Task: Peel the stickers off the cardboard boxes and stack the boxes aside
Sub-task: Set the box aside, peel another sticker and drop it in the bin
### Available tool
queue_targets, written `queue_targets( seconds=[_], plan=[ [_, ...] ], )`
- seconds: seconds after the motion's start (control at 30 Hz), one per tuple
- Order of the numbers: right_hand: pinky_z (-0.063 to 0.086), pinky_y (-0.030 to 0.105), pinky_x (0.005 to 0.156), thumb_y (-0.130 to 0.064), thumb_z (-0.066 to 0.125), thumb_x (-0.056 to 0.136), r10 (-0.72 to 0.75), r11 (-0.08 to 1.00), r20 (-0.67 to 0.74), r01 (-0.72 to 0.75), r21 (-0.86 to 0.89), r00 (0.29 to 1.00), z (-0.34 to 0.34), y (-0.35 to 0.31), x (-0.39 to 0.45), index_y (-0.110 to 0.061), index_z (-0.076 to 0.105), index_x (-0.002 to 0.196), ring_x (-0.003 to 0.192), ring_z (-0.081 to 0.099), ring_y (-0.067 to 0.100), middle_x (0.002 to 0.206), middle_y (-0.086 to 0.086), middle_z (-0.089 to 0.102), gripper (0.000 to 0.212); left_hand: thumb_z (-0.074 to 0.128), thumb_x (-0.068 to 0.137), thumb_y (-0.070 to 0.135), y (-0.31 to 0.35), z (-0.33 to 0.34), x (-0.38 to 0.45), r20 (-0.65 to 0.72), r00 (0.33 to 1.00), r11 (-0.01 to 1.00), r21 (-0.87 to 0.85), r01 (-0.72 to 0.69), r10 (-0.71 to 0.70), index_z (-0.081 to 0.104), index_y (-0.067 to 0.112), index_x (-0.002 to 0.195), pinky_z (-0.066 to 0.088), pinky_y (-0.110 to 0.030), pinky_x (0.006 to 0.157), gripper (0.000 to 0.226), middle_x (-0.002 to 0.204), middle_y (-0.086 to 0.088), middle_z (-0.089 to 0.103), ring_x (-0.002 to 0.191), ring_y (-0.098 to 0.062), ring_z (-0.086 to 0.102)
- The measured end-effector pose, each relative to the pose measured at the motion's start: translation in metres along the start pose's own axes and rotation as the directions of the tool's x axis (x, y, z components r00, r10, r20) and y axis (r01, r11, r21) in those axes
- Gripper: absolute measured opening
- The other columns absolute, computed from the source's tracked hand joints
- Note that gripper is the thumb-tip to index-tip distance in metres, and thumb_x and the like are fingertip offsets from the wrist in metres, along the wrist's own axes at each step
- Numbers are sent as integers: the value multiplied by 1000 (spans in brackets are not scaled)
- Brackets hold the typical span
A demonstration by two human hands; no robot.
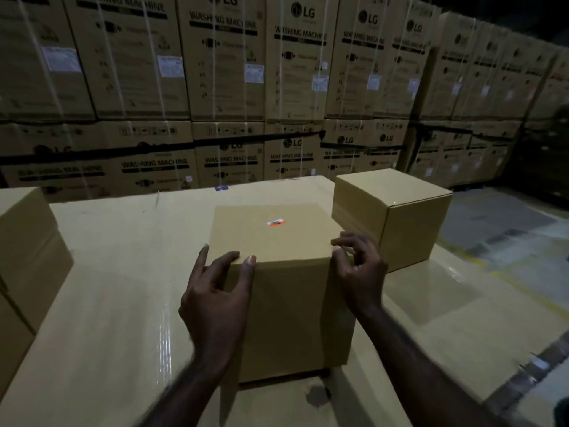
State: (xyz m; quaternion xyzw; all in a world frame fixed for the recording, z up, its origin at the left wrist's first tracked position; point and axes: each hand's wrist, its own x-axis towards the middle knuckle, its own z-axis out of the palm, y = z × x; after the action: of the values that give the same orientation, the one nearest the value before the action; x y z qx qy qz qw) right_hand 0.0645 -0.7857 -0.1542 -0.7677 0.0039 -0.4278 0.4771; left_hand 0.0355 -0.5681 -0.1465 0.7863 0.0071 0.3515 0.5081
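Cardboard box point(277, 272) is set mid-table point(107, 288), braced at its near top edge by left hand point(215, 300), fingers straight; right hand point(358, 272) is loosely curled at its corner, nothing grasped. Orange sticker point(276, 223) not yet peeled. Second box point(397, 211) is parked right, apparently done.

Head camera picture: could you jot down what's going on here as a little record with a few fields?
Setting: warehouse, wall of washing machine cartons
Work surface: large flat carton
Box in hand: plain cardboard box
Sticker: orange-and-white sticker on the box top, not yet peeled
Left hand: fingers spread on the box's near left corner
Right hand: fingers curled at its right top edge
Aside: second box, right
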Motion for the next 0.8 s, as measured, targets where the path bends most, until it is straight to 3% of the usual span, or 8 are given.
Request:
queue_targets(
  seconds=[0.1, 0.2, 0.3, 0.47, 0.57, 0.63, 0.7, 0.8],
  plan=[
    [48, 6, 70, -16, 64, 83, -13, 999, 37, 12, 40, 999, -7, 7, 1, -24, 68, 94, 103, 56, -9, 113, -3, 62, 15, 72, 77, 44, 3, 2, -12, 7, 1000, 1000, 22, 17, -17, 73, 30, 98, 54, -34, 82, 25, 141, 3, 51, 95, -12, 63],
    [50, 8, 70, -27, 60, 80, -14, 997, 99, 6, 75, 995, -16, 14, 0, -25, 67, 94, 106, 55, -11, 115, -8, 59, 16, 73, 76, 42, 7, 6, -23, 7, 999, 998, 42, 42, -42, 73, 30, 90, 49, -24, 78, 18, 137, 4, 55, 90, -9, 65],
    [50, 9, 67, -37, 56, 77, -36, 996, 145, 24, 86, 989, -25, 27, -1, -23, 69, 93, 106, 57, -6, 116, -10, 60, 25, 76, 75, 37, 13, 13, -35, 7, 997, 994, 74, 78, -79, 70, 33, 83, 42, -15, 68, 10, 133, 6, 59, 77, 12, 56],
    [48, 5, 73, -38, 54, 79, -101, 993, 256, 83, 81, 961, -43, 43, 3, -20, 71, 96, 110, 53, -9, 120, -6, 59, 29, 76, 76, 35, 28, 22, -46, -36, 990, 973, 185, 142, -137, 68, 34, 86, 48, -27, 79, 13, 134, 8, 58, 71, 4, 58],
    [48, 5, 70, -42, 52, 79, -123, 992, 340, 110, 56, 932, -50, 43, 11, -19, 71, 97, 108, 53, -9, 121, -6, 59, 34, 74, 79, 36, 36, 23, -42, 6, 983, 951, 254, 174, -181, 67, 34, 94, 43, -28, 87, 17, 136, 7, 56, 99, -13, 63],
    [54, 14, 73, -42, 52, 79, -131, 990, 396, 142, 1, 909, -52, 40, 17, -18, 70, 99, 108, 56, 1, 121, -6, 59, 36, 71, 81, 38, 41, 21, -37, 68, 972, 920, 344, 188, -224, 68, 30, 102, 42, -30, 91, 22, 138, 6, 54, 116, -21, 57],
    [53, 27, 83, -39, 55, 80, -143, 975, 449, 204, -90, 882, -52, 36, 24, -18, 70, 103, 114, 55, 12, 122, -3, 61, 34, 68, 83, 41, 49, 18, -30, 132, 957, 886, 428, 181, -259, 67, 31, 110, 43, -33, 91, 29, 139, 7, 53, 120, -24, 55],
    [38, 24, 87, -40, 57, 85, -156, 933, 556, 307, -190, 816, -48, 27, 41, -20, 69, 109, 117, 47, 14, 120, -5, 61, 34, 63, 84, 49, 56, 17, -15, 252, 922, 822, 559, 108, -293, 59, 32, 122, 41, -33, 91, 42, 139, 3, 52, 123, -24, 50]
  ],
)
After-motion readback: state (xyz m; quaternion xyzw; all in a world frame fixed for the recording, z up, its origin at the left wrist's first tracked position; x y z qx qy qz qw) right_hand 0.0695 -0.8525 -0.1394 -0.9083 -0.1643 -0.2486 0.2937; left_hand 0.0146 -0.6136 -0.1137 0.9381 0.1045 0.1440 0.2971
